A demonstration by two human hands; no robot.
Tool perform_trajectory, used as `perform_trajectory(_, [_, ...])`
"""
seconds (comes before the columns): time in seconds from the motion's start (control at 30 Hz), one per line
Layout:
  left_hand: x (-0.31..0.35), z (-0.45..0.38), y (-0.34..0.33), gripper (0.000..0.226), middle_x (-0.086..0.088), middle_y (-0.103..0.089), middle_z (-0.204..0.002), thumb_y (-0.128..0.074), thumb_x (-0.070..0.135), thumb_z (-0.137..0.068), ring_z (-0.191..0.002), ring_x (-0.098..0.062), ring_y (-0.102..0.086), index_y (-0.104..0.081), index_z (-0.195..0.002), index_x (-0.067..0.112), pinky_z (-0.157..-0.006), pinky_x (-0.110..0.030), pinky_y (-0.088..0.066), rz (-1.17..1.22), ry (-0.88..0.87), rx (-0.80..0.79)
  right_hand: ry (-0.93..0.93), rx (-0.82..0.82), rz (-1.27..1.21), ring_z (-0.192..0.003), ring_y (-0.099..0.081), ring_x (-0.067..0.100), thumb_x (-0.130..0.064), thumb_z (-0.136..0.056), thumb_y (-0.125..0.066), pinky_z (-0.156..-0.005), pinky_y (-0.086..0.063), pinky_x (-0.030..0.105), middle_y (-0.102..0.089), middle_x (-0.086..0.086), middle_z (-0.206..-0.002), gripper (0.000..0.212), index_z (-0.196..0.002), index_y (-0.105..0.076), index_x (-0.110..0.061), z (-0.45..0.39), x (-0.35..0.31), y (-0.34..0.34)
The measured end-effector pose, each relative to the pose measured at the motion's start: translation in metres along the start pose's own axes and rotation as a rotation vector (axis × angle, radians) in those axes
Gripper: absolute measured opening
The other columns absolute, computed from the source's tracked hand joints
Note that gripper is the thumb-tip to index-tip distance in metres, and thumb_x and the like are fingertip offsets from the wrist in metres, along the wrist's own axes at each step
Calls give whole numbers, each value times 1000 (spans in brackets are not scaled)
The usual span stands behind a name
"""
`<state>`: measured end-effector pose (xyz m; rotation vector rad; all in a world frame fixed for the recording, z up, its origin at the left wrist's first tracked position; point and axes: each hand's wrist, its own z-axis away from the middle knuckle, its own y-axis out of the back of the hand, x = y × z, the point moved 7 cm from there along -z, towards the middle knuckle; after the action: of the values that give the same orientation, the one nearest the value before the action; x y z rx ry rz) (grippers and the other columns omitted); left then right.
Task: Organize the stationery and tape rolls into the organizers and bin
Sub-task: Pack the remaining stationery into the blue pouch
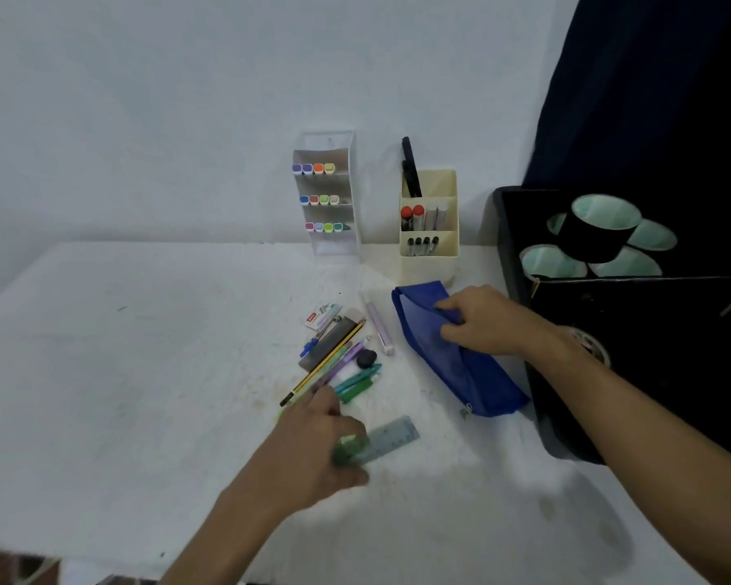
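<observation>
Blue pouch pinched by right hand, left hand perhaps gripping ruler; pens beyond it remain unsorted.

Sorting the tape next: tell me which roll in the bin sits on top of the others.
The black tape roll, upright and stacked on the rolls below it in the black bin.
</observation>
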<state>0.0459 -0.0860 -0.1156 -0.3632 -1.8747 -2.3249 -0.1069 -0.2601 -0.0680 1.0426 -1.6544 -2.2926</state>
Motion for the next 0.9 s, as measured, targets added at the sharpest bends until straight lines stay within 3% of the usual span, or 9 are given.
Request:
perform_trajectory(0.13, [-4,-6,0,38,7,-39,-101,-56,53,-85,-103,-15,-40,-65,-115,33,-80,-26,-35,-104,34,85,-7,6,-56,-73,-63,18,-22,-87,-56,-66,-53,31,-69,8,-89,22,-100,-70,-11,-2,3,-3])
perform_trajectory(0.27, [4,-14,6,32,2,-42,-100,-43,42,-92,-100,-18,-43,-66,-103,22,-77,-30,-34,-169,47,157,-39,50,-118,-73,-62,18,-19,-87,-57,-64,-51,27,-71,10,-95,25,-104,-70,-6,-7,0,-2])
perform_trajectory(0.37, [8,-24,10,34,2,-44,-91,-36,34,-94,-95,-19,-51,-66,-95,17,-70,-29,-31,-192,74,193,-79,84,-184,-76,-68,22,-19,-87,-57,-74,-59,36,-71,14,-96,29,-106,-67,0,-7,2,-5])
perform_trajectory(0.47, [8,-34,22,33,4,-44,-82,-35,32,-97,-75,-15,-51,-61,-88,15,-62,-26,-33,-159,190,190,-98,91,-250,-77,-69,22,-18,-88,-57,-76,-59,41,-71,13,-97,28,-107,-67,0,-5,6,-5])
perform_trajectory(0.6, [1,-44,55,33,1,-51,-60,-42,27,-96,-51,-14,-46,-52,-68,13,-48,-25,-34,183,325,264,-110,103,-295,-77,-69,20,-17,-89,-55,-73,-60,37,-70,8,-92,26,-109,-68,-6,-2,9,-2])
perform_trajectory(0.7, [3,-61,75,33,-10,-58,-59,-47,18,-93,-41,-12,-45,-60,-67,3,-41,-19,-35,546,355,302,-120,92,-302,-73,-69,18,-17,-89,-53,-53,-53,23,-70,6,-86,24,-106,-68,-8,0,10,-1])
perform_trajectory(0.8, [11,-86,71,22,-16,-56,-61,-53,9,-90,-36,-15,-49,-64,-75,-4,-40,-21,-43,886,398,187,-121,93,-308,-68,-67,15,-16,-89,-52,-43,-43,13,-68,5,-81,25,-107,-69,-8,0,10,1])
perform_trajectory(0.9, [22,-107,58,14,-14,-52,-60,-52,3,-87,-43,-19,-49,-58,-76,-2,-43,-23,-44,902,432,65,-128,88,-313,-67,-67,15,-15,-90,-52,-40,-42,12,-68,7,-84,27,-110,-67,-5,3,8,0])
